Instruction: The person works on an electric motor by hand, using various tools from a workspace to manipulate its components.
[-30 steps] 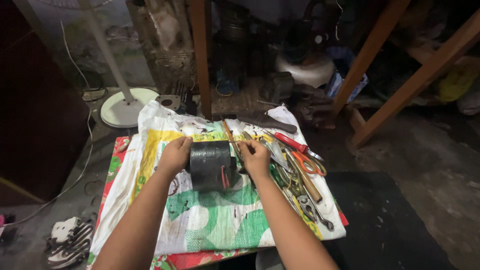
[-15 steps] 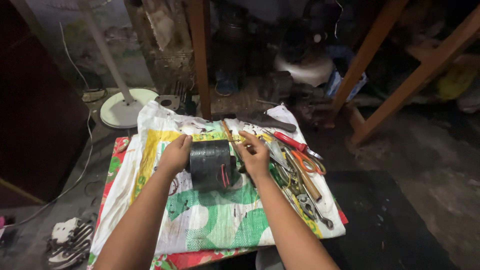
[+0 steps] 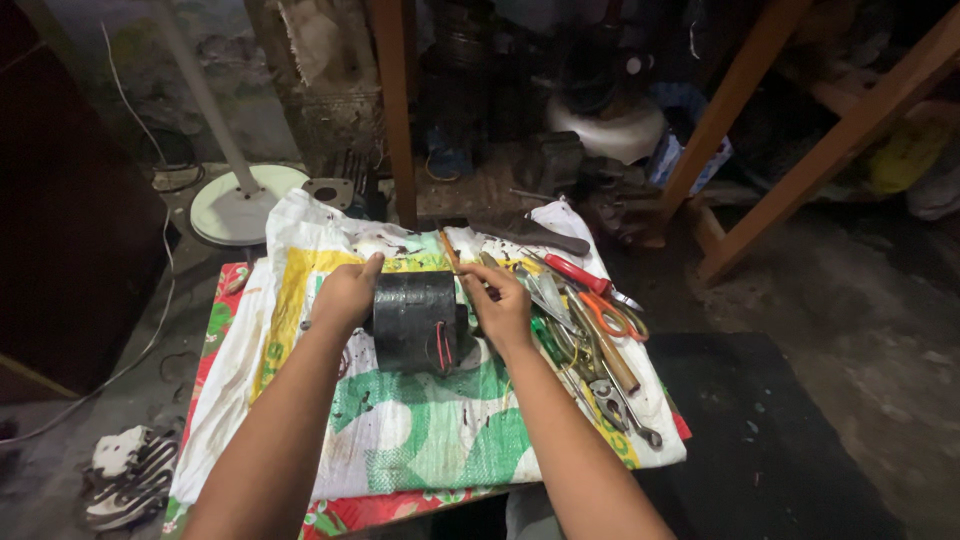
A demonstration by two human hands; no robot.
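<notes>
The dark cylindrical motor body (image 3: pixel 414 320) lay on its side near the middle of the tabletop, on a white, green and yellow woven sack (image 3: pixel 420 430) spread over a red flowered cloth (image 3: pixel 345 515); thin red wires (image 3: pixel 441 345) ran down its right end. Compared with the views half a second and a second earlier, the cylinder had kept its place and its attitude on the sack, and the only visible change was a slight settling of the grip. The left hand (image 3: pixel 345 297) was cupped narrowly against the left end of the cylinder, thumb raised over its top edge. The right hand (image 3: pixel 503 305) pressed against the right end with fingers curled; it seemed to pinch a thin rod-like tool (image 3: pixel 452 254) that slanted up toward the back of the sack, though the contact itself was hidden. The near-absence of motion suggested a steadying hold, with the work confined to the right end. Just to the right lay a row of hand tools: a red-handled screwdriver (image 3: pixel 578 273), orange-handled scissors (image 3: pixel 610 313), and pliers and spanners (image 3: pixel 615 400) toward the edge. Behind the tabletop stood a white round fan base (image 3: pixel 240 205) with its pole, wooden posts (image 3: pixel 395 110), and clutter on the floor.
</notes>
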